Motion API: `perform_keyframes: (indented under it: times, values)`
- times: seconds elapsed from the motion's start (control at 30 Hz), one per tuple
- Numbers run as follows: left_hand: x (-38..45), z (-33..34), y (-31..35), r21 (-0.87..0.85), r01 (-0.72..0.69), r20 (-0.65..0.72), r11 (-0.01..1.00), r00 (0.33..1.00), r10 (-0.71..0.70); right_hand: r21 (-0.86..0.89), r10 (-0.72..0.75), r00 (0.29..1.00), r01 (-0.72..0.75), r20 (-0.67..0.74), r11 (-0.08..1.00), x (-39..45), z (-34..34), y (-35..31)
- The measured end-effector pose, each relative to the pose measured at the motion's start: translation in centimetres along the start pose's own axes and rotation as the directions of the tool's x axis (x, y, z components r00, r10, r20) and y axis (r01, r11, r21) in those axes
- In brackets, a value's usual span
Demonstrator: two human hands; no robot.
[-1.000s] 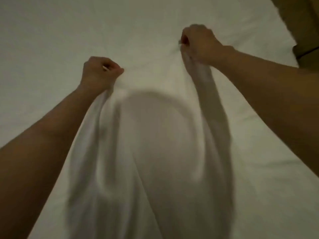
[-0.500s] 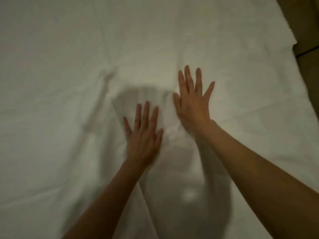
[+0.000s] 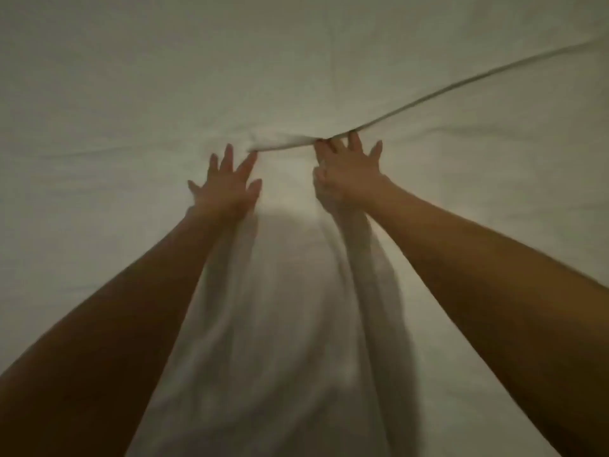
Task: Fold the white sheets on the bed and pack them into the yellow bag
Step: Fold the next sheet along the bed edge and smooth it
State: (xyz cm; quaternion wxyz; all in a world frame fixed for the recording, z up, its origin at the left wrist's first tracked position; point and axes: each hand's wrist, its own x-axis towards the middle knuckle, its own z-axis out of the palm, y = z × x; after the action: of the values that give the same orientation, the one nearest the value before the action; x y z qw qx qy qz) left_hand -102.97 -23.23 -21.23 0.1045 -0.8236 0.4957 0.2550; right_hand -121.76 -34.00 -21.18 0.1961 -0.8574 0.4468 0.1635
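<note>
Dim light falls over the bed (image 3: 99, 291), which fills the whole view with white cloth. We have the white sheet (image 3: 296, 324) spread over it, and a folded edge (image 3: 461, 84) of it runs from our fingertips up toward the far right corner of the view, raised as a thin ridge. Our left hand (image 3: 227, 189) lies flat with the fingers spread and straight, pressing the cloth just short of that ridge and holding nothing. Our right hand (image 3: 349, 169) reaches to the ridge with the fingers extended, their tips touching the fold; whether the thumb below has a grip on a bunch of cloth we cannot tell, since that part is blurred. The step in hand looks to us like smoothing and squaring the fold. To do it well we would press outward from the middle with flat palms, keep the ridge straight, and line it up with the layer beneath before folding again. Creases run from under both forearms back toward us, so those want sweeping out. Open bed lies on all sides; its borders and the yellow bag are out of view.
</note>
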Motion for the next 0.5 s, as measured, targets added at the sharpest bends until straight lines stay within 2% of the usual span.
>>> perform_keyframes:
  times: [0.07, 0.17, 0.23, 0.33, 0.5]
  values:
    - [0.4, -1.2, -0.4, -0.037, -0.037, 0.043, 0.999, 0.998, 0.039, 0.045, 0.051, 0.996, -0.054, 0.069, 0.998, 0.8, -1.4, -1.8]
    - [-4.2, 0.5, -0.7, 0.0, -0.049, 0.112, 0.999, 0.992, 0.049, 0.045, 0.05, 0.982, -0.059, 0.181, 0.997, -4.8, 1.6, -3.9]
    - [-10.3, 4.5, -1.4, 0.07, -0.056, 0.101, 0.996, 0.994, 0.049, 0.023, 0.062, 0.988, -0.066, 0.139, 0.998, -10.7, 5.2, -4.8]
    - [-20.0, 10.9, -3.2, 0.099, -0.112, -0.02, 0.989, 0.993, 0.115, 0.01, 0.078, 0.987, -0.08, 0.142, 0.997, -18.2, 9.2, -5.1]
    - [-30.0, 16.5, -5.2, 0.078, -0.067, 0.078, 0.995, 0.995, 0.061, -0.023, 0.066, 0.97, -0.063, 0.234, 0.998, -27.0, 12.3, -3.9]
